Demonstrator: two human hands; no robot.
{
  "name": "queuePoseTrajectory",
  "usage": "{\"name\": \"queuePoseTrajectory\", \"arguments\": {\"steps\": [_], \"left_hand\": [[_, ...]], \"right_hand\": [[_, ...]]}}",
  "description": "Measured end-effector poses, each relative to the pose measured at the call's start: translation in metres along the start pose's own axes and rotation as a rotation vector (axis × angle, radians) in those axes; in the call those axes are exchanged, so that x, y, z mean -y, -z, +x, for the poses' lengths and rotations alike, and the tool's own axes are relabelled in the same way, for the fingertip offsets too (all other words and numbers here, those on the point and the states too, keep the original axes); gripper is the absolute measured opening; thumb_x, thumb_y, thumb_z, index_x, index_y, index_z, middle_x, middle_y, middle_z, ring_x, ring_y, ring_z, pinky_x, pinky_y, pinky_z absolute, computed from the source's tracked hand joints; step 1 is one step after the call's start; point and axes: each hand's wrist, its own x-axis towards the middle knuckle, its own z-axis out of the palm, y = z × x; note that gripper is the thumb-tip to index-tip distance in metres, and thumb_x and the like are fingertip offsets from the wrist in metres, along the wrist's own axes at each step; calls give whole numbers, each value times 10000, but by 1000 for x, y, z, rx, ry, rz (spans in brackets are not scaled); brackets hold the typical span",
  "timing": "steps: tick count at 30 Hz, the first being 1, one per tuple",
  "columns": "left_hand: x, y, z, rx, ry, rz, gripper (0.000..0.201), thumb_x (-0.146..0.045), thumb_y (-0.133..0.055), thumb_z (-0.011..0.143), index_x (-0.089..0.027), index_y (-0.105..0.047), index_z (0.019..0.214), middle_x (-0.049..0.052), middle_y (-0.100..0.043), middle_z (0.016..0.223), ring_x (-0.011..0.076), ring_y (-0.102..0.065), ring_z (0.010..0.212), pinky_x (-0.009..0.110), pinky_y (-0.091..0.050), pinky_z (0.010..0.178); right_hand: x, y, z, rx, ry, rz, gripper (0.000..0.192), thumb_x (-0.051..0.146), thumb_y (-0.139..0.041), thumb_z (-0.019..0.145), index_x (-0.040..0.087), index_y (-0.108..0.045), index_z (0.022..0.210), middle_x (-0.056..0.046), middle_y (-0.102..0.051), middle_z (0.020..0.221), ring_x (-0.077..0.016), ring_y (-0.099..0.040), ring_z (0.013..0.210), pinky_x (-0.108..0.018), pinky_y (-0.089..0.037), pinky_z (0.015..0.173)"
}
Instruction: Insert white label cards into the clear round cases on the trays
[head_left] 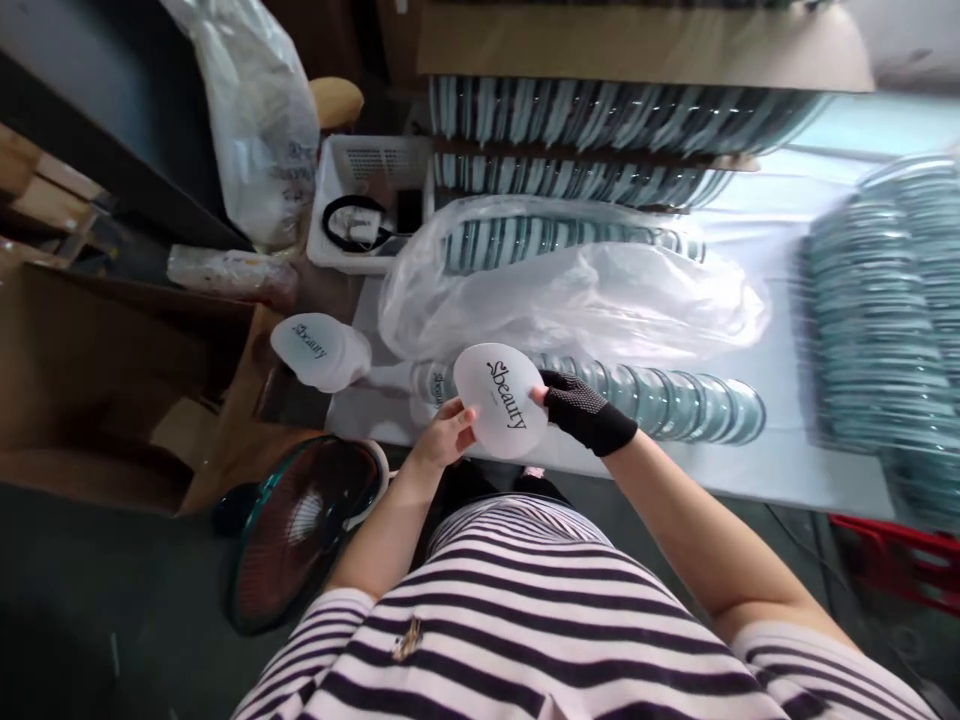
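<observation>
A round frosted white disc (491,425) printed with "beauty" lettering is held up in front of my body. My bare left hand (444,437) pinches its lower left edge between thumb and fingers. At the disc's right edge, my right hand (589,408), in a black dotted glove with bare fingertips, grips it with the thumb on top. Just behind lies a row of round clear glass pieces (667,402), on its side along the table's front edge. To the left, a stack of similar printed discs (311,345) sits near the table corner.
Bagged glass pieces (570,290) lie behind the row. Glass stacks (885,310) stand at the right and more fill cartons (637,45) at the back. A white basket (367,255) holds a black cable. A fan (300,520) and an open cardboard box (225,430) stand at the left.
</observation>
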Motion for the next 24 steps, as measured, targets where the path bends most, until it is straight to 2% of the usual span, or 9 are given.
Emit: {"name": "queuePoseTrajectory", "arguments": {"steps": [4,8,12,14,16,17,19,21,24], "left_hand": [[19,-51,12,4,-17,306,491,-543,-843,642,-146,-736,910,73,-734,821,217,-681,761,315,-554,667],[50,-109,23,139,50,274,559,-578,-859,587,-129,-745,900,98,-745,813,237,-692,765,343,-558,701],[83,-170,34,-18,-9,455,489,-526,-875,591,-117,-752,830,106,-756,816,248,-695,802,341,-548,752],[95,-194,38,54,72,406,532,-539,-870,592,-107,-759,881,133,-765,873,275,-707,834,364,-557,770],[105,-213,42,171,174,274,603,-561,-860,596,-102,-758,973,169,-765,952,320,-719,888,409,-570,790],[108,-221,44,180,190,248,601,-550,-865,592,-104,-759,980,176,-765,962,337,-721,910,427,-573,804],[113,-234,46,95,143,310,508,-486,-885,591,-112,-766,914,163,-770,921,350,-720,931,441,-573,837],[116,-244,48,50,122,369,436,-440,-881,621,-115,-767,887,156,-772,902,356,-719,946,452,-569,862],[124,-254,53,215,220,226,559,-439,-901,597,-122,-751,1034,188,-761,993,389,-715,977,496,-564,874]], "right_hand": [[-17,63,-33,-139,2,-102,378,431,-816,650,137,-707,862,-50,-694,756,-174,-651,691,-290,-568,619],[-36,131,-68,68,32,-6,487,506,-799,692,126,-720,986,-88,-729,860,-221,-691,798,-325,-595,675],[-53,195,-94,-78,-3,-2,459,480,-852,633,133,-713,901,-73,-725,803,-197,-679,722,-312,-590,642],[-61,221,-102,11,-26,35,483,492,-844,645,131,-718,940,-92,-738,859,-210,-690,754,-327,-594,662],[-68,242,-108,142,-33,91,516,512,-820,678,127,-722,1008,-117,-745,928,-231,-700,808,-348,-599,696],[-70,251,-110,150,-36,98,513,505,-824,675,122,-725,1001,-121,-745,917,-233,-700,806,-351,-599,697],[-74,265,-114,68,-45,87,471,464,-852,642,117,-726,936,-113,-741,846,-227,-694,768,-346,-600,678],[-79,275,-120,59,-51,102,451,443,-858,642,120,-721,926,-110,-742,838,-227,-697,775,-349,-603,686],[-93,285,-128,233,-8,232,550,519,-846,644,131,-710,1009,-116,-753,905,-242,-712,831,-357,-601,721]]}}
